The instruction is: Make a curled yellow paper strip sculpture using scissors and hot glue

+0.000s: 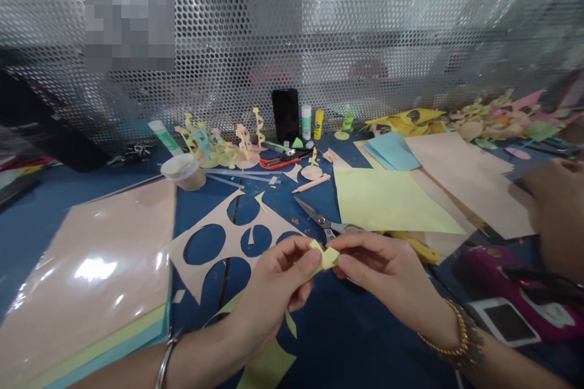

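My left hand (274,285) and my right hand (387,273) pinch a small folded piece of pale yellow paper (325,257) between their fingertips, and the fingers hide part of it. Just beyond my right hand lie steel scissors (323,223) with yellow handles, partly under that hand. A peach paper sheet with round holes cut out (214,219) lies beyond my left hand. Scraps of yellow paper (267,364) lie under my left forearm.
Another person's hand (559,213) rests at the right edge. Coloured paper sheets (387,200), a paper stack (86,273), small paper figures (244,146), a black phone (286,115), glue sticks (306,121) and a magenta pouch (515,292) cover the blue mat (319,358), backed by perforated metal (292,30).
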`<state>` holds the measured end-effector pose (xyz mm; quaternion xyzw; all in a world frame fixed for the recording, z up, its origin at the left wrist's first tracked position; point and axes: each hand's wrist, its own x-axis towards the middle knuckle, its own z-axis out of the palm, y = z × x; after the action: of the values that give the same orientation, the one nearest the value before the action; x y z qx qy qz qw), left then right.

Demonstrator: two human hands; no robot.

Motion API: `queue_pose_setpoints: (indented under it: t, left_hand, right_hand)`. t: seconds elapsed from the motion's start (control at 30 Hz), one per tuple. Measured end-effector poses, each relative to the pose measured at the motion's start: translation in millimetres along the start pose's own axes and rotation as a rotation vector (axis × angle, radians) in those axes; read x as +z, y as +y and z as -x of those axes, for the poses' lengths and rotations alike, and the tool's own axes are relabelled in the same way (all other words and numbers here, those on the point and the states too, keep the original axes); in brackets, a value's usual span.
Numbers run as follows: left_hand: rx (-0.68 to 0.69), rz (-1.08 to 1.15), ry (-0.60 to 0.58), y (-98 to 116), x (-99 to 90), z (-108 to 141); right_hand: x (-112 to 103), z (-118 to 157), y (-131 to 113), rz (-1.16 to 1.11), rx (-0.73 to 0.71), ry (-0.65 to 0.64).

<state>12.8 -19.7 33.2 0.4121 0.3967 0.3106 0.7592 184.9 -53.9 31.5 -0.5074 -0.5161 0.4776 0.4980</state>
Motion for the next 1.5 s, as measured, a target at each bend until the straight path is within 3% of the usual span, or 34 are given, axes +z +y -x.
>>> queue_pose_setpoints:
  t: [0.17,0.33,0.77,0.93,1.13,1.3,1.5]
  left_hand:
    - [0.087,-0.006,0.015,-2.3,-3.6,0.2]
    - [0.177,-0.169,0.047,-3.6,-6.1,0.0]
    - [0.219,-0.302,0.158,0.4,-1.9,0.8]
    - [0.169,-0.279,0.109,-5.2,-5.4,1.0]
    - [0.07,-0.143,0.059,-5.7,-4.4,-0.3]
    - [0.049,0.003,0.091,-4.6,0.0,-0.7]
    - [0.016,0.031,0.126,-3.0,1.6,0.5]
  right_hand:
    - [1.7,1.5,-3.0,-0.009,0.01,0.004]
    - [2.6,2.4,-1.0,0.006,0.004,0.02]
    - [3.2,7.0,-7.6,0.429,-0.268,0.138]
    - [3.6,6.7,-6.2,0.467,-0.336,0.155]
    - [3.7,5.1,-5.2,0.465,-0.315,0.089]
    - [3.4,7.2,-3.3,0.38,-0.294,0.142]
    - [3.0,7.4,-4.8,0.321,-0.345,0.108]
